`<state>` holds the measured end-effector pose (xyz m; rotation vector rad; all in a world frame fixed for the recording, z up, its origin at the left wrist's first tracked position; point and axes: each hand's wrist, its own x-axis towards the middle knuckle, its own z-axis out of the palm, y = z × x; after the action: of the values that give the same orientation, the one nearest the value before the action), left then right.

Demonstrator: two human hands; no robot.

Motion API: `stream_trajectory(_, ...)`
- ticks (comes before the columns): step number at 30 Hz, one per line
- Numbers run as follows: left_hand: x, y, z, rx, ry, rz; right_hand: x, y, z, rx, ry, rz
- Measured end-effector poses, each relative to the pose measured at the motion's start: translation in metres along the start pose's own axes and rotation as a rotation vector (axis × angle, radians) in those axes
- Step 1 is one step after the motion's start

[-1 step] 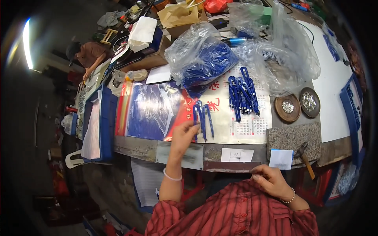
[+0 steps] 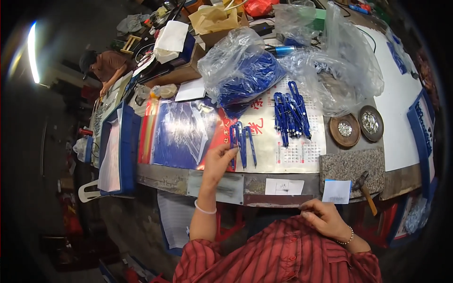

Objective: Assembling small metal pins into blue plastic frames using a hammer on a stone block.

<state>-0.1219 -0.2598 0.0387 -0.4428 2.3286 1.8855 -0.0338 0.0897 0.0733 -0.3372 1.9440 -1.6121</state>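
Over the near edge of a printed sheet, my left hand [image 2: 219,162] is closed, thumb and forefinger pinching a slim blue two-legged piece [image 2: 232,162]. Right beside it lie a few more blue pieces [image 2: 243,146] of the same kind, legs pointing toward me. My right hand [image 2: 325,218] rests low in front of my shirt, near the table's front edge. Its fingers are curled together, and whatever they may hold is hidden. Farther right on the sheet is a pile of similar blue pieces [image 2: 290,115], some with looped ends.
Clear plastic bags, one full of blue parts [image 2: 250,80], crowd the back. Two round dishes [image 2: 343,141] hold small shiny parts. A hammer [image 2: 365,193] lies on a stone slab [image 2: 339,162]. Blue bins [image 2: 127,155] flank the table. Another person [image 2: 109,66] works at far left.
My left wrist has shifted very slightly to the left, its fingers still on the blue piece. My right hand and the table things look unmoved.
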Motion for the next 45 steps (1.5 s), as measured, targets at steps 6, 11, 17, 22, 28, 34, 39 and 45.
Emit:
stream_trajectory(6, 0.034, -0.024, -0.01, 0.077, -0.023, -0.012, 0.0, -0.007, 0.001, -0.185, -0.068, -0.069)
stream_trajectory(11, 0.031, -0.015, 0.005, 0.45, 0.191, 0.218, -0.002, -0.006, -0.001, -0.262, -0.107, -0.137)
stream_trajectory(17, 0.031, 0.025, 0.049, 0.553, 0.268, 0.517, -0.008, -0.001, -0.007, -0.286, -0.092, -0.161)
stream_trajectory(22, 0.073, 0.023, 0.103, 0.579, 0.081, 0.394, -0.014, -0.018, -0.017, -0.297, -0.103, -0.17)
stream_trajectory(28, 0.126, 0.008, 0.13, 0.496, 0.031, 0.242, -0.014, -0.044, -0.044, -0.429, 0.136, -0.254)
stream_trajectory(34, 0.123, 0.017, 0.14, 0.478, 0.209, 0.248, -0.001, -0.042, -0.016, -0.49, 0.07, -0.294)
stream_trajectory(39, 0.138, 0.013, 0.137, 0.299, 0.137, 0.161, -0.004, -0.035, 0.0, -0.522, -0.002, -0.276)
stream_trajectory(45, 0.148, -0.005, 0.133, -0.032, -0.01, 0.138, -0.012, -0.034, 0.002, -0.579, -0.036, -0.245)
